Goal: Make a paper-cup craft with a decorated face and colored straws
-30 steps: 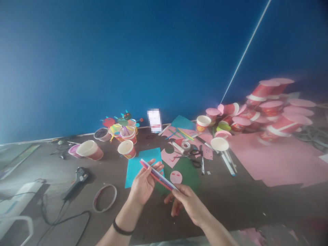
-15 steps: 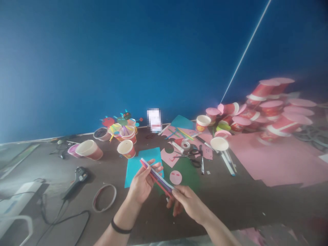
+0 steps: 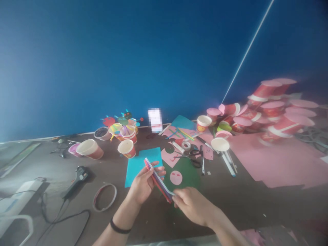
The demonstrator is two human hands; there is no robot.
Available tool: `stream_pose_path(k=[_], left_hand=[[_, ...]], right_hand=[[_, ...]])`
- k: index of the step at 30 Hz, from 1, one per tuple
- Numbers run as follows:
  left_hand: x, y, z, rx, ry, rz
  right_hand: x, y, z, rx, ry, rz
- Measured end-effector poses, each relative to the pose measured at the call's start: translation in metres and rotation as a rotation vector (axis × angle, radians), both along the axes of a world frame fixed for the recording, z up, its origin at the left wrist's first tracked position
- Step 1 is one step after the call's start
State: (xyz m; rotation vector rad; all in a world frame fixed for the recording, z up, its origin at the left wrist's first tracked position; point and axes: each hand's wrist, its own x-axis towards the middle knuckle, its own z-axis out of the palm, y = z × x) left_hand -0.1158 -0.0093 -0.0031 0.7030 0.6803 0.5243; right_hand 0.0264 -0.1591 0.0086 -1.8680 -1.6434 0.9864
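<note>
A bundle of thin strips [image 3: 160, 182], red, purple and white, slants between my hands above the table. My left hand [image 3: 145, 181] grips its upper part, with the thumb across the strips and the fingers beneath. At the lower end, my right hand [image 3: 189, 203] pinches a pale strip that bends slightly away from the others. Behind the left hand lies a bright blue sheet [image 3: 133, 164]. A pink paper circle [image 3: 176, 178] with two small red marks rests on a dark green sheet [image 3: 188, 174], just beyond the strips.
Left are a glue gun [image 3: 81, 173] with its cord, a ring of strip [image 3: 94, 201] and paper cups [image 3: 89, 149]. Scissors [image 3: 196, 152], tape [image 3: 186, 146] and markers lie behind. At right are a pink sheet [image 3: 256, 157] and several pink-topped red cups [image 3: 273, 109].
My right hand has moved slightly down and right, and its fingers have curled in. The pale strip now bends away from the bundle's lower end, where the red and purple ends show.
</note>
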Motion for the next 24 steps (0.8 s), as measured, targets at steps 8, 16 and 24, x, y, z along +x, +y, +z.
stream_pose_path(k=[8, 16, 24], left_hand=[[-0.001, -0.0007, -0.0005, -0.004, -0.001, 0.003], [0.0001, -0.0029, -0.0014, -0.012, -0.015, -0.019], [0.0019, -0.0054, -0.0028, -0.018, -0.029, -0.015]], right_hand=[[-0.0016, 0.0003, -0.0035, 0.004, 0.057, -0.013], [-0.0013, 0.0016, -0.0027, -0.012, 0.159, -0.047], [-0.0052, 0.0051, -0.0099, -0.035, 0.435, -0.118]])
